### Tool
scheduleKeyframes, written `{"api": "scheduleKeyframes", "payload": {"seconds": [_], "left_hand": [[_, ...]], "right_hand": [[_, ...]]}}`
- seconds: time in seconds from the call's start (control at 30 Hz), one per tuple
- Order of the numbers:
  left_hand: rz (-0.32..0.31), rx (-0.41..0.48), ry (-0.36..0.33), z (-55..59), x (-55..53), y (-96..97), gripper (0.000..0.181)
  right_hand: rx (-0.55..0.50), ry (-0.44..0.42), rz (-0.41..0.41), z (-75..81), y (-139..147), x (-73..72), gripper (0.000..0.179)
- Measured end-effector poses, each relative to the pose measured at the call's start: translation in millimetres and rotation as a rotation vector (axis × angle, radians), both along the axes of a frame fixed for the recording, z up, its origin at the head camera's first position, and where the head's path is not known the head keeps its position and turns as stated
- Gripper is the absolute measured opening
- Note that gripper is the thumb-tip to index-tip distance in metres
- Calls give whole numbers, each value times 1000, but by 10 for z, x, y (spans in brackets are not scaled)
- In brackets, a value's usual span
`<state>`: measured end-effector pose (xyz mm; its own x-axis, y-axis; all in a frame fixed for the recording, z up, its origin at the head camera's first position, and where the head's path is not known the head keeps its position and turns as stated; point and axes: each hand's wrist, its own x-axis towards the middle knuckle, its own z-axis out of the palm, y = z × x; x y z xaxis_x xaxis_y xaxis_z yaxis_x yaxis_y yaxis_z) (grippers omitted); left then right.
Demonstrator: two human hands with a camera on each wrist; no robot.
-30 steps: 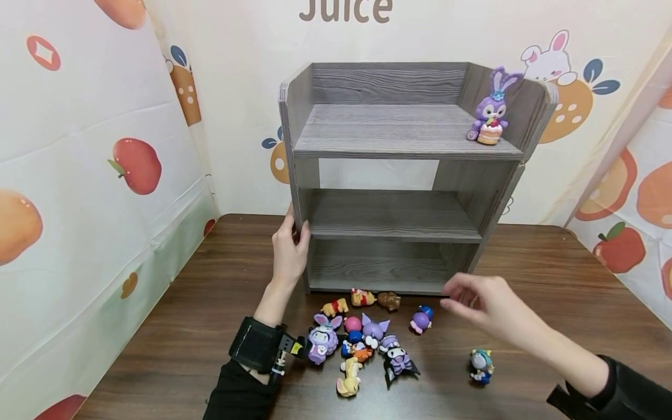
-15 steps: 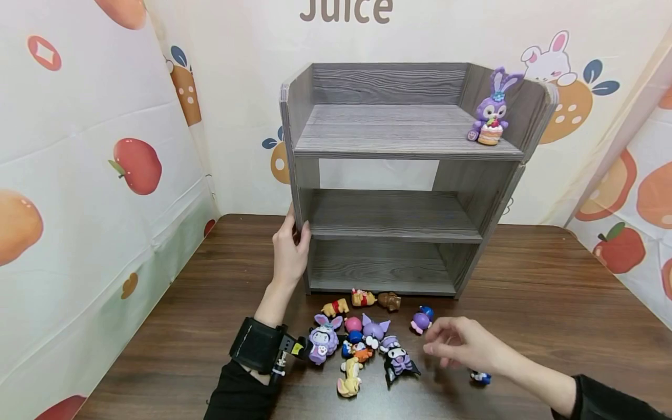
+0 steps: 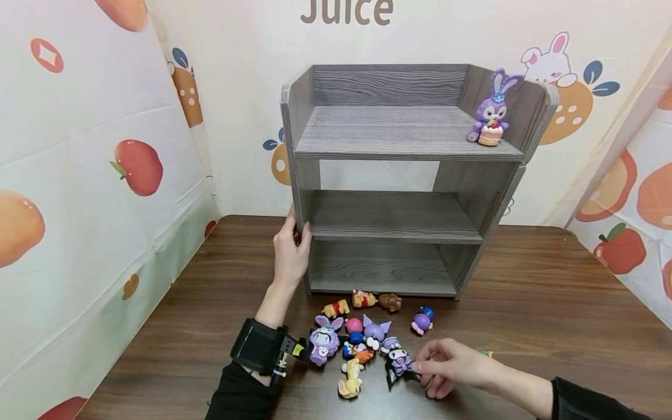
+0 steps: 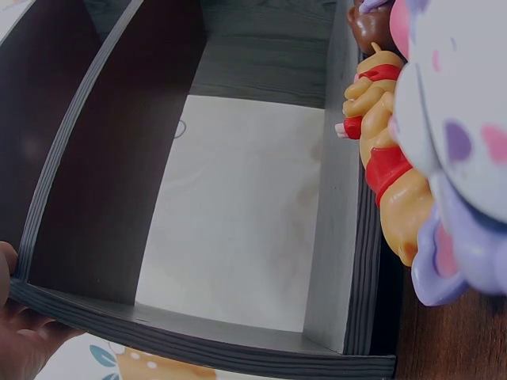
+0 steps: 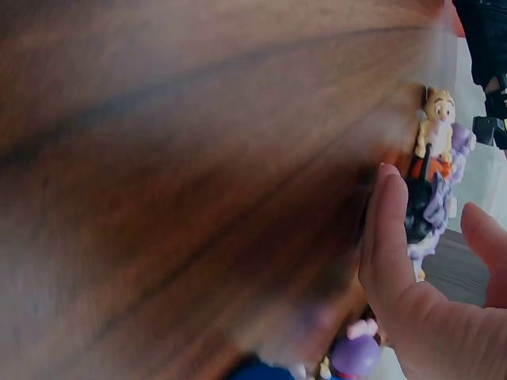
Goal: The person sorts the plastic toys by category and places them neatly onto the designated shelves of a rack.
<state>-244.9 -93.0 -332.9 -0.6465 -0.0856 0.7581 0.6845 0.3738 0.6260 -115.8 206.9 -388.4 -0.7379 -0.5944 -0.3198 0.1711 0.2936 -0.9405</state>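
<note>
Black-and-purple glossy figurine (image 3: 400, 360): appears to lie on the brown wood-grain tabletop (image 3: 567, 286), at the right front of the toy cluster.
Right hand (image 3: 446, 368): just beside that figurine, thumb and forefinger apart in the wrist view, the other fingers bent; whether the thumb tip touches the toy, I cannot tell.
Left hand (image 3: 291, 249): clamped on the left side panel of the grey wood-grain three-tier shelf (image 3: 394, 214), thumb at the front edge, fingers outside.
Top tier: a purple rabbit figurine with a cake (image 3: 490, 116) sits near the right wall.
Neighbours: a lilac rabbit-eared figurine (image 3: 324, 344) and a pale-yellow long-eared figurine (image 3: 350, 378) lie left of the black-and-purple one.
Step in hand: seemingly taking hold of the black-and-purple figurine, with no firm grip shown.
Next move: calls for bringing thumb and forefinger together on it without nudging its neighbours, the left hand steadying the shelf.
</note>
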Motion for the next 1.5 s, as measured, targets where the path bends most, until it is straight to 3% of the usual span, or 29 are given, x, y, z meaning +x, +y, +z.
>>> {"api": "scheduleKeyframes", "payload": {"seconds": [0.17, 0.3, 0.6, 0.73, 0.9, 1.0, 1.23, 1.5], "left_hand": [[-1, 1, -3, -2, 4, 10, 50], [-2, -1, 7, -8, 1, 17, 49], [-2, -10, -6, -21, -20, 19, 49], [-4, -8, 3, -12, -26, 21, 49], [0, -8, 13, -3, -20, 19, 49], [2, -11, 11, -8, -20, 17, 49], [5, -11, 13, -26, -18, 11, 49], [5, -4, 23, -12, -14, 2, 48]], "right_hand": [[36, -94, -20, 0, -60, 6, 32], [17, -112, -29, -7, -101, 4, 29], [24, -79, -71, -46, -117, 2, 24], [63, -1, -94, -31, -94, -1, 23], [162, 177, -93, 9, -36, -15, 20], [251, 336, -87, 30, 9, -16, 18], [495, 816, -45, 110, 96, -24, 20], [584, 1003, 47, 288, 107, -76, 20]]}}
